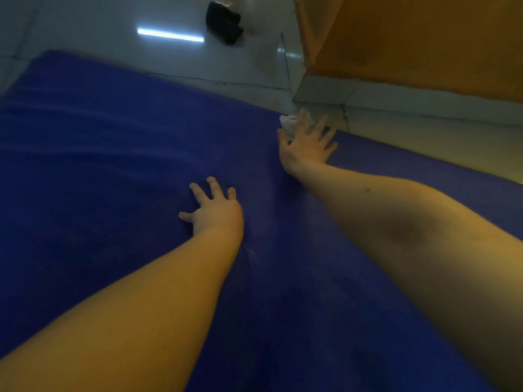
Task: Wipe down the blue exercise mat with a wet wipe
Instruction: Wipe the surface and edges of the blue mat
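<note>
The blue exercise mat (pixel 107 154) fills most of the head view and lies flat on a tiled floor. My left hand (pixel 215 209) rests palm down on the mat near its middle, fingers spread. My right hand (pixel 307 142) reaches to the mat's far right edge with straight, spread fingers pressing a crumpled white wet wipe (pixel 288 123) against the mat. Most of the wipe is hidden under the fingers; only its left part shows.
Glossy pale floor tiles (pixel 113 29) lie beyond the mat, with a dark bundle (pixel 223 22) on them at the back. An orange wall (pixel 418 35) with a pale tiled skirting (pixel 396 97) stands close to the mat's right edge.
</note>
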`<action>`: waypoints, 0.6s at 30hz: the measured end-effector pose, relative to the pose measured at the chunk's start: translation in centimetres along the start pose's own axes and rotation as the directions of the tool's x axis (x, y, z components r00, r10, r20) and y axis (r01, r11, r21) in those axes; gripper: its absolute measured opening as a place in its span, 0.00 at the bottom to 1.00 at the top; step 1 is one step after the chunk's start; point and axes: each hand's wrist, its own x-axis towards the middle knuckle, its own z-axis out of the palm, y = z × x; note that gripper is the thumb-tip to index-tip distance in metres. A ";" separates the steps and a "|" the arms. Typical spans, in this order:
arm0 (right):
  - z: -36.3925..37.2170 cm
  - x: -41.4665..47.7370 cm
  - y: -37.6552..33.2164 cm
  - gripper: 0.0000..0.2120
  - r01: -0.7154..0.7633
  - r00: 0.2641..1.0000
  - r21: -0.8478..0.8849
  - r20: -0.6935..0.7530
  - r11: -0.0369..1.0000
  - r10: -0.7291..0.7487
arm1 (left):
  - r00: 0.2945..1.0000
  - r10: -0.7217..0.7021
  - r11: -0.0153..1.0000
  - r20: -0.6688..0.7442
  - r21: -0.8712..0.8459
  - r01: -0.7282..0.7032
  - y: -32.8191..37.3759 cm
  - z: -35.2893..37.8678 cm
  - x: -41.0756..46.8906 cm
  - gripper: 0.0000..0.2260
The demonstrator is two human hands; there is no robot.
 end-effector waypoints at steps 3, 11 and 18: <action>0.4 0.7 -1.6 0.36 0.035 0.988 -0.045 0.155 0.998 -0.028 | 1.000 -0.004 1.000 0.002 0.000 0.004 -0.1 0.0 0.1 0.43; 1.8 -0.7 -4.6 0.36 0.345 0.922 -0.033 0.199 0.938 -0.332 | 1.000 0.002 1.000 0.023 -0.007 -0.002 -0.1 -0.4 -0.4 0.47; -1.3 4.0 8.0 0.37 -0.252 0.967 -0.010 0.041 0.968 0.253 | 1.000 0.015 1.000 0.005 0.006 -0.015 -0.4 -0.1 -0.1 0.45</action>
